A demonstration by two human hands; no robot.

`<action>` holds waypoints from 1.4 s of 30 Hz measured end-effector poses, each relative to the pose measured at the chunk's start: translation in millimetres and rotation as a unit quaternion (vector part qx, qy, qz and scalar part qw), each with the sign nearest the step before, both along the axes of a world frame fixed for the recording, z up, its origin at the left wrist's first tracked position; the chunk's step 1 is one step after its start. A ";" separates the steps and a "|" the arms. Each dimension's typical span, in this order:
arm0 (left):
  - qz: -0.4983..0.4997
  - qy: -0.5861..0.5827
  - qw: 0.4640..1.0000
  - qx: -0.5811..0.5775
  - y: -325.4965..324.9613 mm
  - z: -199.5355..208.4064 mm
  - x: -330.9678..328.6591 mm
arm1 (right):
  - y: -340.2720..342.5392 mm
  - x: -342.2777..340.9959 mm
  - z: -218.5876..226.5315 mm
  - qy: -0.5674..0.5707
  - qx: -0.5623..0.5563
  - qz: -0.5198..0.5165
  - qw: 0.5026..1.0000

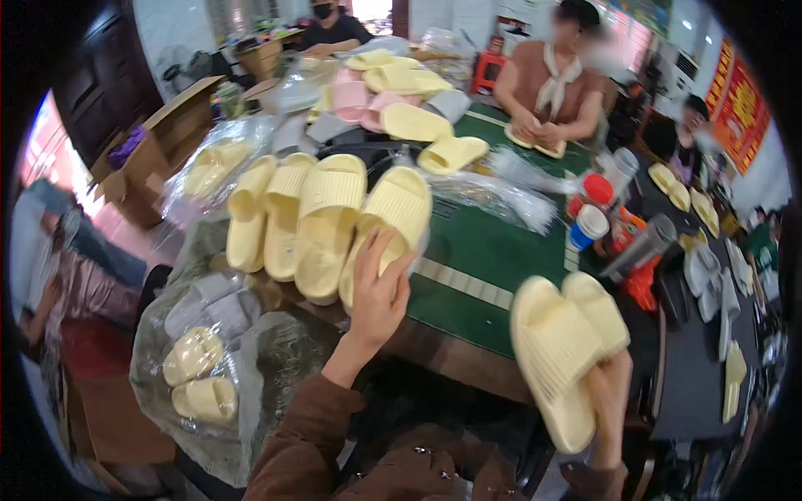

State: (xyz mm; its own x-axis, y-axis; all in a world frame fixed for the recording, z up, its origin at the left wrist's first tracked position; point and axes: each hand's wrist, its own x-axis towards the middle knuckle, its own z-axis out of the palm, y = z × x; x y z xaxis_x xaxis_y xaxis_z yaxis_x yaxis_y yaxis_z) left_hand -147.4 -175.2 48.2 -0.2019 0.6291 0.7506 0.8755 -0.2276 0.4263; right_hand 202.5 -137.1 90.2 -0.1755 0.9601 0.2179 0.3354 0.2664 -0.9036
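Four pale yellow ribbed slippers stand in a row at the table's near left edge. My left hand (383, 288) is on the rightmost slipper (398, 204), its fingers curled against the side of it. Beside that one lies another yellow slipper (328, 221). Off to the right, above the table's near edge, my right hand (614, 388) holds a pair of yellow slippers (553, 355) together, tilted, with their strap tops facing up. The slippers hide part of the fingers of this hand.
A sack (284, 367) with bagged grey and yellow slippers hangs at the near left. Behind the row lies a heap of yellow, pink and grey slippers (409, 79). Cups (589, 225) and plastic bags (501, 196) lie on the green mat (459, 242). A person (555, 83) works across the table.
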 end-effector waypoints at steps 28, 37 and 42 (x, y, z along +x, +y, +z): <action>-0.195 -0.097 0.956 -0.197 53.1 -66.8 106.2 | 103.2 -2.6 -105.4 -0.151 0.009 -0.078 0.985; -0.255 -0.141 0.937 -0.191 56.6 -73.1 115.3 | 85.3 14.6 -120.7 -0.135 0.066 -0.133 0.980; -0.244 -0.160 0.940 -0.176 56.0 -76.6 119.4 | 84.7 26.4 -127.3 -0.133 0.057 -0.094 0.985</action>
State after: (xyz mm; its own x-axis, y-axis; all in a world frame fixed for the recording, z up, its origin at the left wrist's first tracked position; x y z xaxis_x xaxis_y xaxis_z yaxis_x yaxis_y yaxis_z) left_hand -28.0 -119.2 -28.4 -0.0051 0.9034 0.4287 0.5175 -0.3644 0.7742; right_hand 228.9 -52.5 -37.2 -0.0626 0.9527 0.2973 0.6092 0.2725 -0.7447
